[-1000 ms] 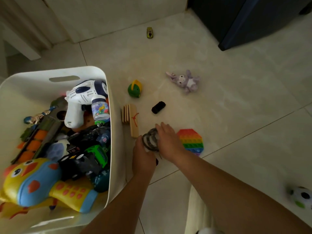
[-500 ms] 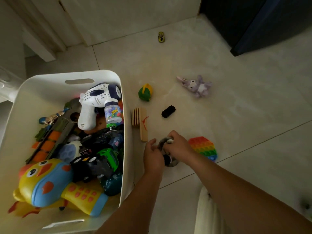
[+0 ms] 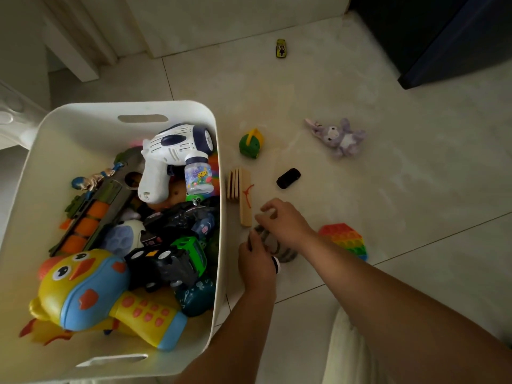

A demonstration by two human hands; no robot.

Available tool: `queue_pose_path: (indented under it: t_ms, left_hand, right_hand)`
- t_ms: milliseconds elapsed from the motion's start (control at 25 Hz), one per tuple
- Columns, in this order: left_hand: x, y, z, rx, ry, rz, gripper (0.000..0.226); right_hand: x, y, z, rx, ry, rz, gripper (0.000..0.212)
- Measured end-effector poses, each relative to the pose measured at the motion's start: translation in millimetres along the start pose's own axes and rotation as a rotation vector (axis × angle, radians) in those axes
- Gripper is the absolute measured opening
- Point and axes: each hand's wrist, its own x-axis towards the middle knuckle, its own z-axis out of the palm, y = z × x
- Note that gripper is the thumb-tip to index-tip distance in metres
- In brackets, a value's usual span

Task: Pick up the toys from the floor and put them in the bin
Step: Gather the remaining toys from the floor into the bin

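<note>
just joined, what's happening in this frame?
A person is clearing toys off the floor into the white bin, already heaped. Both hands are on a grey striped toy beside the bin: the left hand grips it, the right hand is over it. The wooden block, black car and purple plush remain out.

wooden block (image 3: pixel 245 197): red hand-drawn mark, not legible as a letter
bottle (image 3: pixel 199 177) on white toy gun: colourful cartoon print, no words legible
yellow toy car (image 3: pixel 281 48): dark graphic on roof, too small to read
readable text: none
</note>
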Motion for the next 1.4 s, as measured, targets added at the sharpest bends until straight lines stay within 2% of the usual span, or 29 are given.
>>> queue_pose_path:
  t_ms: [80, 200, 320, 440, 600, 720, 880, 1000, 1120, 1200, 1320, 1400]
  left_hand:
    - [-0.3, -1.5, -6.8, -0.018, 0.061, -0.004, 0.053]
    - [-6.2, 1.6, -13.5, -0.014, 0.080, 0.030, 0.048]
    - [-7.8, -1.4, -16.6, -0.015, 0.081, 0.034, 0.046]
    - [-8.5, -1.9, -16.0, 0.000, 0.139, 0.031, 0.049]
    - [-40.9, 16.4, -15.7, -0.008, 0.024, 0.079, 0.041]
    - [-70.8, 34.0, -25.6, -0.008, -0.072, 0.147, 0.029]
    - [-109.6, 62.3, -48.6, -0.074, -0.085, 0.278, 0.035]
    - [-133.7, 91.7, -70.8, -0.145, -0.103, 0.381, 0.033]
    - [-142.2, 121.1, -104.4, -0.173, -0.125, 0.490, 0.032]
    - [-137.6, 137.0, -134.7, -0.190, -0.073, 0.511, 0.037]
    - [-114.5, 151.0, -188.8, -0.243, 0.037, 0.464, 0.039]
    - [-94.7, 157.7, -224.1, -0.279, 0.090, 0.453, 0.038]
  right_hand:
    - [8.4, -9.2, 12.0, -0.132, -0.002, -0.136, 0.043]
    - [18.3, -21.9, 33.2, -0.488, -0.055, -0.298, 0.042]
    - [21.6, -23.8, 42.4, -0.638, -0.031, -0.204, 0.036]
    - [16.5, -20.7, 29.6, -0.448, 0.111, -0.120, 0.029]
    - [-4.8, -23.8, -6.8, 0.105, 0.294, 0.043, 0.033]
    - [-34.5, -44.8, -28.5, 0.399, 0.395, 0.006, 0.028]
    - [-75.8, -102.6, -50.4, 0.692, 0.428, -0.128, 0.035]
    - [-92.7, -145.0, -53.4, 0.749, 0.448, -0.231, 0.041]
    - [-106.1, -184.7, -43.7, 0.739, 0.501, -0.339, 0.037]
    - [-111.8, -212.2, -30.7, 0.726, 0.439, -0.376, 0.038]
    - [-106.8, -242.7, 4.0, 0.653, 0.259, -0.266, 0.050]
    - [-95.6, -249.5, 32.1, 0.572, 0.191, -0.165, 0.048]
